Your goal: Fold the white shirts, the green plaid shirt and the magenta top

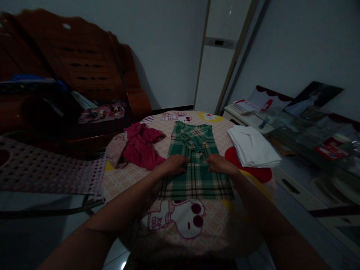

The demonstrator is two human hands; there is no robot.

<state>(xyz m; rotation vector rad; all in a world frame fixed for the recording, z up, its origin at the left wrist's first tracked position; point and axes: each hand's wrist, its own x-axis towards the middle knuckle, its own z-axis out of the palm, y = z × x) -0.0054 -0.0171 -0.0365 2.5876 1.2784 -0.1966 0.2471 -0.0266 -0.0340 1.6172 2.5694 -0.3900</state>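
Holding a green plaid shirt (197, 185) with both hands, in the middle of a round table under a printed tablecloth (120, 187). Left hand (174, 165) on the left side of the shirt, right hand (221, 164) on the right side, level with each other and apart. Fingers curled in narrowly on the fabric at both sides — cannot tell the amount of cloth between thumb and fingers in this dim light. Smooth and squared at the near part of the shirt, rumpled at the far part.

To the left on the table, a crumpled red garment (142, 146) with a pale cloth (116, 148) beside it. To the right, a folded white stack (253, 146). Farther left, a woven chair (56, 168) and, behind it, a wooden bench (78, 45). At the far side, a tall white air conditioner (218, 71) — and at the far right, a cabinet (300, 191) with a red box (332, 150).
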